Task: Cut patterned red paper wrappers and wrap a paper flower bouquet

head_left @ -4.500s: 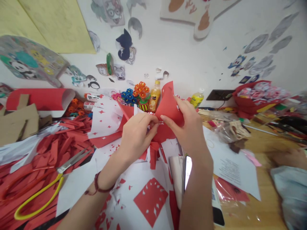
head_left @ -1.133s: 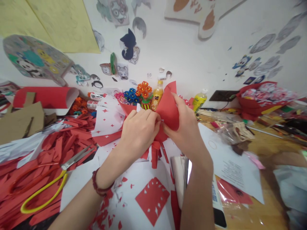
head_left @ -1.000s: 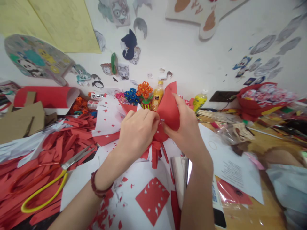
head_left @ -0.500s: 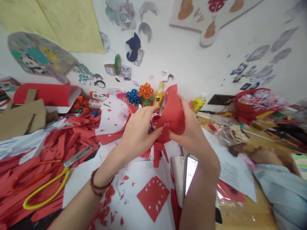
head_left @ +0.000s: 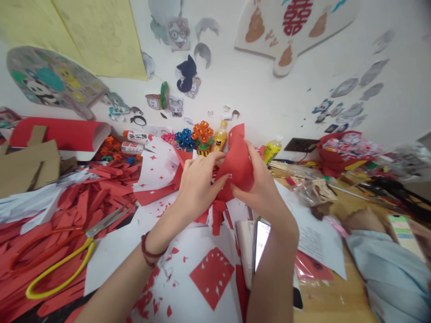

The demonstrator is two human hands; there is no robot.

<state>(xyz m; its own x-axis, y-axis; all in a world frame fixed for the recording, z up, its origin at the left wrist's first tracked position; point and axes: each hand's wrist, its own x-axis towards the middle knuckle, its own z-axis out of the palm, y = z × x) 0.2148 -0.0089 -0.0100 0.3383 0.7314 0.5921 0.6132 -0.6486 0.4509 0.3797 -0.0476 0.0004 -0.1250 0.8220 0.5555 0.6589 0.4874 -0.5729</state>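
Observation:
Between my hands is a sheet of red paper [head_left: 239,163], curved round the right side of a paper bouquet. My left hand [head_left: 200,177] pinches the paper's lower edge with its thumb and covers most of the bouquet's middle. Around the outer right side of the same sheet curl the fingers of my right hand [head_left: 261,184], its thumb in front. On the left, white wrapping paper with red cut-out stars [head_left: 156,163] fans out from the bouquet. Red paper tails [head_left: 218,217] hang below my hands. A red square with cut holes [head_left: 213,277] lies nearer me.
Scissors [head_left: 90,233] lie on red paper strips [head_left: 81,197] at left. Bottles [head_left: 272,150] and bead flowers [head_left: 203,133] stand by the wall. A phone [head_left: 261,240] lies under my right forearm. A co-worker's sleeve [head_left: 387,264] rests at right.
The view has shifted slightly right. My left hand has closed in over the bouquet's middle, hiding the striped roll seen there before. Both hands stay on the red paper.

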